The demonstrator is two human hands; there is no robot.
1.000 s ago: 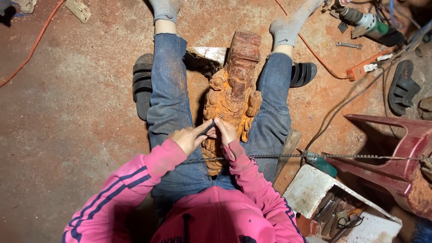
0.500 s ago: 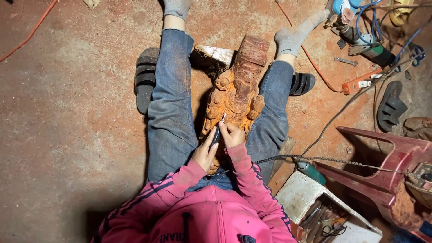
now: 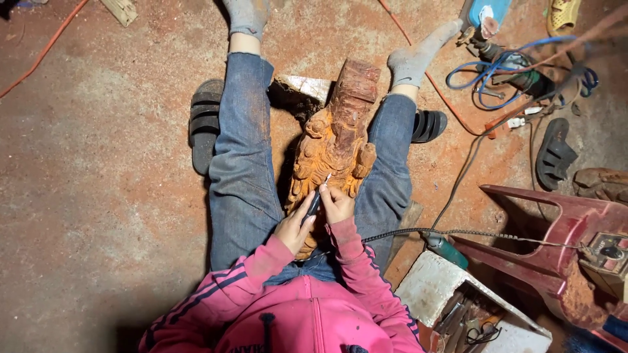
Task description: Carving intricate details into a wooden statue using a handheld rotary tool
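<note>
We see both hands, left [image 3: 294, 227] and right [image 3: 336, 204], gripping a thin tool [image 3: 317, 196] against the dusty orange, ornately carved wooden figure [image 3: 335, 140].

A bright pink hooded top [image 3: 307, 317] with dark stripes down the left sleeve [image 3: 216, 297] — blue jeans [image 3: 242, 170], dusty and faded — and grey socks [image 3: 412, 62] on both feet.
</note>
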